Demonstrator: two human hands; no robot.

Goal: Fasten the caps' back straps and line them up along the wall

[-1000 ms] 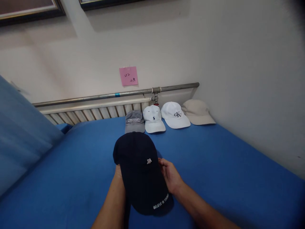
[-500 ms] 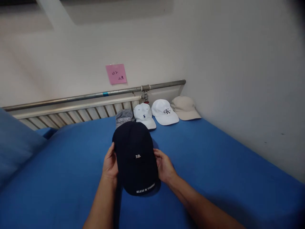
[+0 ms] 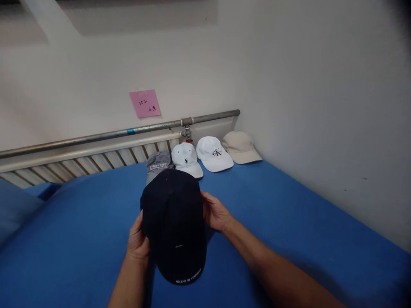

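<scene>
A dark navy baseball cap [image 3: 175, 214] is held up over the blue sheet, its brim towards me with white lettering along the edge. My left hand [image 3: 138, 239] grips its left side, and my right hand [image 3: 216, 211] grips its right side; some fingertips are hidden behind the cap. Just beyond it a grey cap [image 3: 158, 164] is partly covered by the navy one. To the right of that, in a row, sit a white cap with a small dark logo [image 3: 186, 158], a white cap with black letters [image 3: 214, 153] and a beige cap [image 3: 241, 146].
The blue sheet [image 3: 86, 214] covers a flat surface reaching to the walls. Behind the caps run a radiator [image 3: 105, 160] and a metal pipe [image 3: 154, 127] with a valve. A pink note [image 3: 145, 104] is stuck to the wall. Blue fabric [image 3: 16, 209] rises at the left edge.
The navy cap has tilted so its crown top shows more and its front emblem is foreshortened. It sits lower in view; the whole scene has shifted slightly left.
</scene>
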